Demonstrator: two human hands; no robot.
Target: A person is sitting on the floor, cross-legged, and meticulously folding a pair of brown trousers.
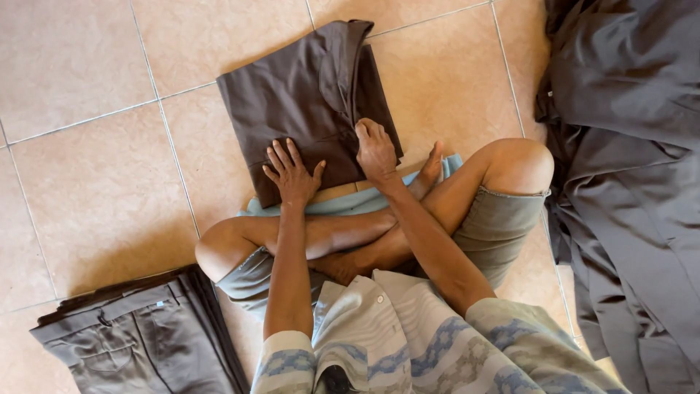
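Observation:
A folded dark brown garment lies on the tiled floor in front of my crossed legs. My left hand rests flat on its near edge with the fingers spread. My right hand presses on the garment's near right corner, fingers together and pointing away from me. Neither hand grips anything. A light blue cloth shows under the garment's near edge, over my legs.
A stack of folded dark grey-brown trousers sits at the lower left. A loose heap of dark grey garments fills the right side. Beige floor tiles lie all around.

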